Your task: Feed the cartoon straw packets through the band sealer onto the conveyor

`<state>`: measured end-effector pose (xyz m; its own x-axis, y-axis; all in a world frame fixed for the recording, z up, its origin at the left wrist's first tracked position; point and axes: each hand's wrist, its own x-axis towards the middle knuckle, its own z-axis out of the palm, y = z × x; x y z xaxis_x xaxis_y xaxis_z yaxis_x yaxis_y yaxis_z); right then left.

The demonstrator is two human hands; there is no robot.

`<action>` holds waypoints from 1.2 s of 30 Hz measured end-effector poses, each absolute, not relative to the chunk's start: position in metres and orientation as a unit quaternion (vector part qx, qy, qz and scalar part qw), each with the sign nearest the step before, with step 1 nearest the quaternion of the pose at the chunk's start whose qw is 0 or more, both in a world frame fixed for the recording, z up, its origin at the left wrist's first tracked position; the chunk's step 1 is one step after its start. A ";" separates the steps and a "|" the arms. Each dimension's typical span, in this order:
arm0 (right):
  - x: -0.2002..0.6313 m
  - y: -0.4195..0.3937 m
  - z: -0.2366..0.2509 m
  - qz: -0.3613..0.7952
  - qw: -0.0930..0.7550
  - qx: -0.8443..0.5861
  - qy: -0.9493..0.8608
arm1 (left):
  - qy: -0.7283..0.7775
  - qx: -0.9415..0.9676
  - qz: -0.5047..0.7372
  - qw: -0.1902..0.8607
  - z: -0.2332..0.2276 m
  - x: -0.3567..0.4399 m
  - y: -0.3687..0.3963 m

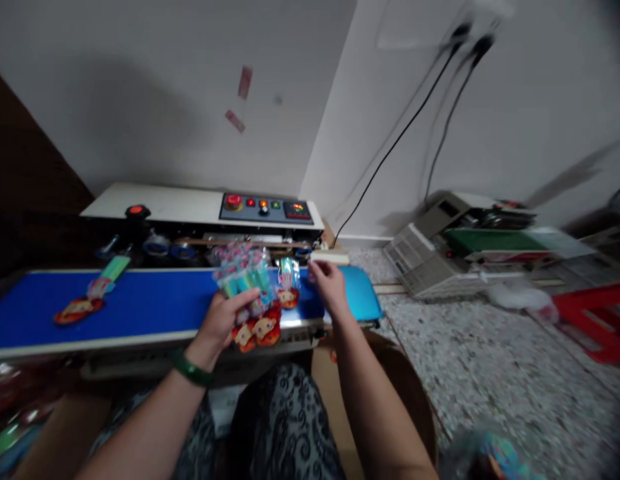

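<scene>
My left hand is closed around a bunch of clear plastic packets, held above the blue conveyor belt of a band sealing machine. The packets have colourful sticks inside and red-haired cartoon heads at their lower ends. Just right of the bunch, a single packet of the same kind is at the belt, its top towards the sealer. My right hand is beside that packet, fingers bent together; what is in them, if anything, cannot be made out. Another packet lies farther left on the belt.
The sealer's control panel has lit buttons and a red stop knob. A second machine with a green belt stands right, near a white crate and a red stool. A round container is below my right arm. Black cables hang from the wall.
</scene>
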<state>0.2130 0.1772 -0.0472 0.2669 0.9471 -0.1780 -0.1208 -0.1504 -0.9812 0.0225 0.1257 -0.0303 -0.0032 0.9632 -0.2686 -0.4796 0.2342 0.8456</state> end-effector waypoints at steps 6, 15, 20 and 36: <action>0.172 0.132 -0.039 0.535 0.522 -0.465 -0.474 | 0.379 0.333 0.545 0.670 -0.039 0.026 0.124; 0.162 0.129 -0.054 0.546 0.605 -0.436 -0.380 | 0.390 0.319 0.545 0.670 -0.050 0.027 0.126; 0.166 0.131 -0.057 0.555 0.625 -0.452 -0.313 | 0.401 0.289 0.519 0.697 -0.050 0.033 0.125; 0.178 0.125 -0.056 0.376 0.596 -0.507 -0.496 | 0.400 0.259 0.498 0.724 -0.050 0.047 0.125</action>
